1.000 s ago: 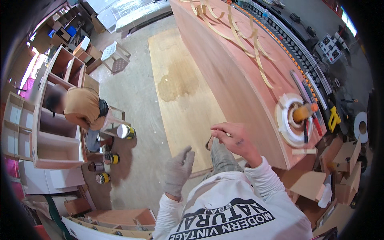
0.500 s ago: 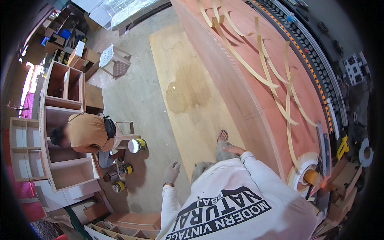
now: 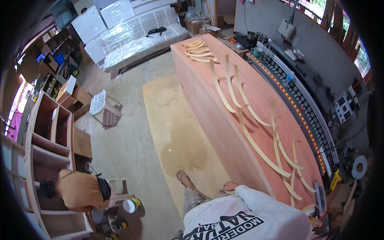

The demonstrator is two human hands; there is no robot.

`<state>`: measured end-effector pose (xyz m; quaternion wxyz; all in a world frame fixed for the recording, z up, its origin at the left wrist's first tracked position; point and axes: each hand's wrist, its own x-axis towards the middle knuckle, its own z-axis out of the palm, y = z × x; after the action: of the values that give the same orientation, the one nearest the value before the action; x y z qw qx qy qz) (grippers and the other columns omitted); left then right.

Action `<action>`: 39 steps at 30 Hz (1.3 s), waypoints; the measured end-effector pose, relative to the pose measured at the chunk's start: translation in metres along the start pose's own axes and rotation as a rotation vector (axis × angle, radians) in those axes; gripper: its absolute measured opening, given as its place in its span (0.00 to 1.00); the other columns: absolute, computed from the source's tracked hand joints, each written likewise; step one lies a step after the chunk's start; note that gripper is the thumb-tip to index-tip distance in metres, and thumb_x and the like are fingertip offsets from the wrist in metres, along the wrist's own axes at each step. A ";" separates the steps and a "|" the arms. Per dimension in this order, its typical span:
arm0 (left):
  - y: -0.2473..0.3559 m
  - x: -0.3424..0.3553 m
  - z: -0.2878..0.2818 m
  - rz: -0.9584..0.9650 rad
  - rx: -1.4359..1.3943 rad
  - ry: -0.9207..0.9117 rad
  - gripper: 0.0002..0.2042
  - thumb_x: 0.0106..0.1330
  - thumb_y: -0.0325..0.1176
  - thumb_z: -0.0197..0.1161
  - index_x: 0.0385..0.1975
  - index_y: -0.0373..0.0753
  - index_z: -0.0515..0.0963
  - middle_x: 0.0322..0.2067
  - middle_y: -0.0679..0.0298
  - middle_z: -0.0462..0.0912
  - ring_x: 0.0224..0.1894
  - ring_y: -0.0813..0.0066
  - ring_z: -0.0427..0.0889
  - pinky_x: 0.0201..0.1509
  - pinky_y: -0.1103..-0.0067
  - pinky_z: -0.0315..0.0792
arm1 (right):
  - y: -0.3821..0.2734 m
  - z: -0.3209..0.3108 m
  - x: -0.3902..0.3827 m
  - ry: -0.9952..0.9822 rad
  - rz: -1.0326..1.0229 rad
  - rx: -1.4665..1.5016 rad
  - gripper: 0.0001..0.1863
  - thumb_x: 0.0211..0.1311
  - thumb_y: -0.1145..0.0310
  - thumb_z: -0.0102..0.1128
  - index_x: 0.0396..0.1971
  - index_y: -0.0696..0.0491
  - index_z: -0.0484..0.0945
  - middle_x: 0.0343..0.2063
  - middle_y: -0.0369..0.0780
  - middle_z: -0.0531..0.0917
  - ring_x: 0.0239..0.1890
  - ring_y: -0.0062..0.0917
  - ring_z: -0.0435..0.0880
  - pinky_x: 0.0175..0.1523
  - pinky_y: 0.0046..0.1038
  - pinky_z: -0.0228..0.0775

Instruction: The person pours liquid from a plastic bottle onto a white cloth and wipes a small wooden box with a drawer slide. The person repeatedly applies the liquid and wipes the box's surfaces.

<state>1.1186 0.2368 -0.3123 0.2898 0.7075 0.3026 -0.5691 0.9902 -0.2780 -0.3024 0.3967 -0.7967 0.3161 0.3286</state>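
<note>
Neither hand distinct, opening and hold untellable (open floor beside the plywood edge)

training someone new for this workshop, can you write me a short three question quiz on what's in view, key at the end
1. True or false: the white stool stands on the bare floor, to the left of the plywood sheet.
2. Fill the gap: the sofa at the back is wrapped in clear ____.
3. What lies on top of the long reddish wooden box?

Key:
1. True.
2. Plastic.
3. Thin, pale curved strips.
</note>
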 end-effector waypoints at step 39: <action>0.759 -0.076 0.419 0.643 2.074 -0.840 0.18 0.72 0.45 0.54 0.47 0.38 0.81 0.34 0.57 0.85 0.35 0.65 0.84 0.39 0.70 0.75 | -0.350 -0.456 -0.005 1.338 -0.632 0.623 0.13 0.72 0.63 0.64 0.40 0.60 0.82 0.29 0.51 0.85 0.30 0.34 0.83 0.37 0.37 0.74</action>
<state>1.4171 -0.5793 -0.2655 -0.2198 0.4052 -0.6214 -0.6336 1.3798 -0.4901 0.0642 0.4014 -0.7293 0.3237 -0.4497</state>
